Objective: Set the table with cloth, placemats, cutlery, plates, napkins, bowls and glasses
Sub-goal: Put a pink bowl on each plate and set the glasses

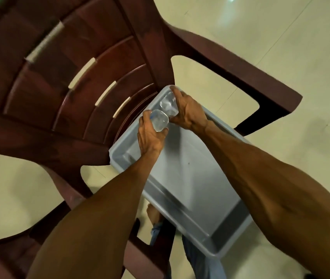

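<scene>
Over the far corner of a shallow grey rectangular plastic tray [190,178], both hands are busy with glassware. The left hand [151,135] has its fingers and thumb curled round a clear glass tumbler [159,120], gripping it with the open mouth turned up toward the camera. The right hand [188,112] grips a second clear glass tumbler [168,103] just beyond the first, fingers wrapped over its far side; the two glasses sit right beside each other, and whether they touch cannot be told. Both tumblers are at the tray's far corner; whether they rest on its floor or are lifted off it cannot be told. Both bare forearms reach in from the near edge across the tray.

The tray sits on the seat of a dark maroon moulded plastic armchair [63,81], its far corner tucked against the slatted backrest, its near end jutting past the seat's front edge. Beneath the tray's near left side a bare foot [153,214] and a blue trouser leg [202,258] show on the pale cream tiled floor [280,47]
</scene>
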